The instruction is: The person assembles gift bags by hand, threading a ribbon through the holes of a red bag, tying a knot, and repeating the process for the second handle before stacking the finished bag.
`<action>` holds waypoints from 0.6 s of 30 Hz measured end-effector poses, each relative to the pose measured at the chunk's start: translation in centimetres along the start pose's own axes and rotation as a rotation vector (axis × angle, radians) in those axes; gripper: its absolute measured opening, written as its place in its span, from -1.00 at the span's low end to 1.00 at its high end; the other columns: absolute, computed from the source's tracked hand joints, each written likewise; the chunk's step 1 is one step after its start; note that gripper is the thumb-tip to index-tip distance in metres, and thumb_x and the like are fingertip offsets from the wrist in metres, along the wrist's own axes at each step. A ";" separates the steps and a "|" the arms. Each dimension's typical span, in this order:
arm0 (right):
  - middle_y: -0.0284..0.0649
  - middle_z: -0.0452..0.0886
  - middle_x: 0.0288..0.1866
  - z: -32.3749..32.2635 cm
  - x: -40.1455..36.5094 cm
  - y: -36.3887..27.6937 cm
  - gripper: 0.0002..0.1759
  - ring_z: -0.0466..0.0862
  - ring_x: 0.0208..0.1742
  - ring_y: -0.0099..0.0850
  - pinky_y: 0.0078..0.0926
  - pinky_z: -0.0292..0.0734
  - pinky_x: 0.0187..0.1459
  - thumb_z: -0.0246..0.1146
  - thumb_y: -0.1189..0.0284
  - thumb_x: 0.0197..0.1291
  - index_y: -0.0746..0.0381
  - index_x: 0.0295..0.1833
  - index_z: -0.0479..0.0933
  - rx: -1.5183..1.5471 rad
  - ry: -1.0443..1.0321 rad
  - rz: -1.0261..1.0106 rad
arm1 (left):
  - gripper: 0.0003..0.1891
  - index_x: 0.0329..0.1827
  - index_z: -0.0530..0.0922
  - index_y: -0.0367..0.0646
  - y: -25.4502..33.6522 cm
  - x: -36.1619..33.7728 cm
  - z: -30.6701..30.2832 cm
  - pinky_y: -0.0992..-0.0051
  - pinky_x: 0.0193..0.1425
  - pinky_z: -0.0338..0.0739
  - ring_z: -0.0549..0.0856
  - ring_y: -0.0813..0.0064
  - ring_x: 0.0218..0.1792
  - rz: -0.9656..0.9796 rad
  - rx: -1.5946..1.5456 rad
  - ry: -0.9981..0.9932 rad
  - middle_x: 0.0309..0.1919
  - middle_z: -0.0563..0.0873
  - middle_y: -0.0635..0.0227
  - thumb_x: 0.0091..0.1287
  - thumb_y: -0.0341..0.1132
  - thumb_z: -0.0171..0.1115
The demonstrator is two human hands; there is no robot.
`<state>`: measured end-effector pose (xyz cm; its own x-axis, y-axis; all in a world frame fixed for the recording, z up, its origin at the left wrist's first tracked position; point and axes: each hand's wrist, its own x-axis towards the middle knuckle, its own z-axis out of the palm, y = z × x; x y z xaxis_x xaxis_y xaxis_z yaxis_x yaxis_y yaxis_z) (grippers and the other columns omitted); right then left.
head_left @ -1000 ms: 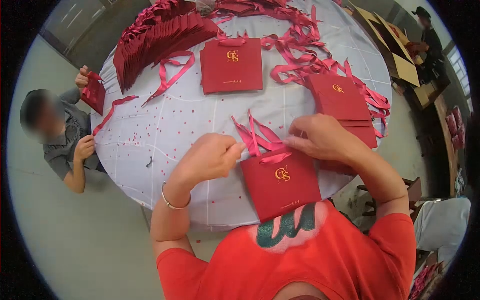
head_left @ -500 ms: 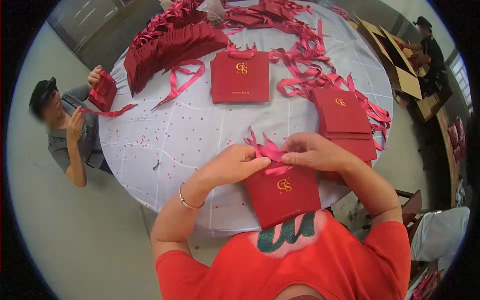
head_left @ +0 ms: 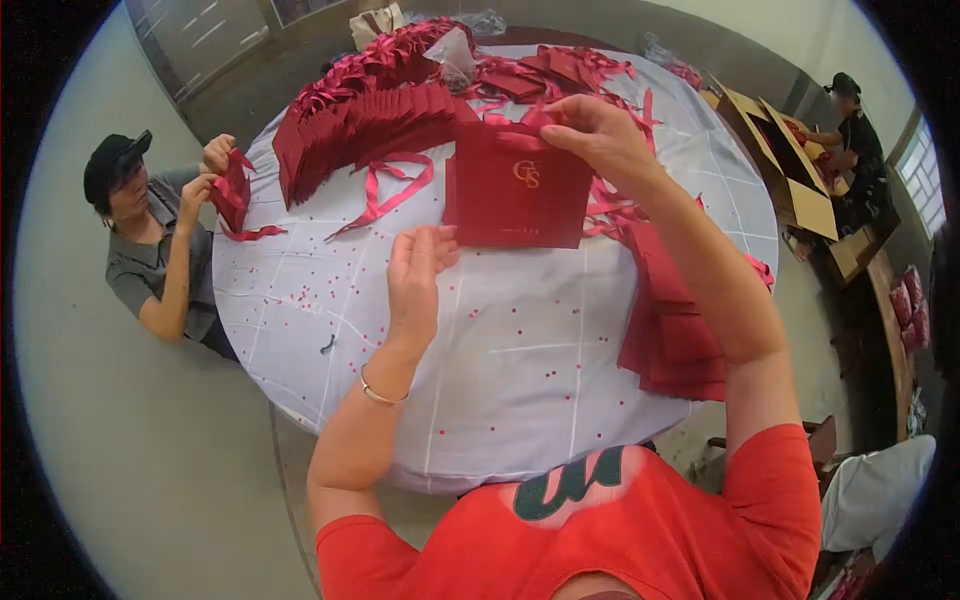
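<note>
A red paper gift bag (head_left: 530,195) with gold lettering hangs upright over the middle of the table, overlapping another red bag behind it. My right hand (head_left: 600,135) pinches its pink ribbon at the top right. Beside the bag's lower left corner is my left hand (head_left: 413,275), fingers stretched upward, fingertips right at the edge. Red bags with ribbons (head_left: 675,320) lie in a pile under my right forearm. A loose pink ribbon (head_left: 385,195) curls on the cloth to the left.
A long row of red bags (head_left: 360,125) stands at the back left of the round table (head_left: 480,400). Red dots are scattered over its pale cloth. At the left a person (head_left: 165,240) handles a red bag. Another person (head_left: 855,140) stands by a cardboard box (head_left: 765,130).
The bag has moved from the table's near edge to its middle, carried by its ribbon in my right hand. My left hand has let go of the ribbon and moved forward and left.
</note>
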<state>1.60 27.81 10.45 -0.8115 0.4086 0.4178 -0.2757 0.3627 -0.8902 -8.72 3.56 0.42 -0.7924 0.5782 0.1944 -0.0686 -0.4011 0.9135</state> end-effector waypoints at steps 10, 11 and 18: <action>-0.10 0.67 -0.11 2.4 2.4 11.4 -0.51 0.67 -0.11 -0.39 -0.46 0.58 -0.02 0.44 0.26 0.15 0.37 0.05 0.51 -0.304 0.108 -0.049 | -0.56 0.10 0.47 -0.35 -1.8 -0.4 -1.1 0.32 0.22 0.49 0.56 0.08 0.18 0.150 0.942 -0.207 0.12 0.56 -0.06 0.19 -0.36 0.33; -0.07 0.67 -0.10 2.3 2.1 10.9 -0.50 0.68 -0.09 -0.35 -0.43 0.57 0.00 0.43 0.25 0.14 0.37 0.05 0.52 -0.350 0.114 -0.030 | -0.56 0.09 0.49 -0.34 -1.8 -0.7 -0.8 0.27 0.30 0.44 0.52 -0.01 0.24 0.191 1.025 -0.282 0.15 0.53 -0.12 0.17 -0.35 0.35; -0.10 0.68 -0.21 -5.1 -4.1 3.6 -0.59 0.66 -0.15 -0.37 -0.46 0.56 -0.08 0.39 0.25 0.12 0.35 -0.05 0.61 -0.600 -0.037 -0.018 | -0.50 0.17 0.46 -0.36 -1.8 -1.5 -0.3 0.17 0.46 0.25 0.33 -0.14 0.38 0.236 1.164 -0.463 0.33 0.34 -0.29 0.18 -0.34 0.35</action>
<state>6.55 31.70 6.46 -0.8298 0.3724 0.4157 0.0406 0.7831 -0.6205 -7.62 3.21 -1.68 -0.4121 0.8654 0.2852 0.8006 0.1945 0.5668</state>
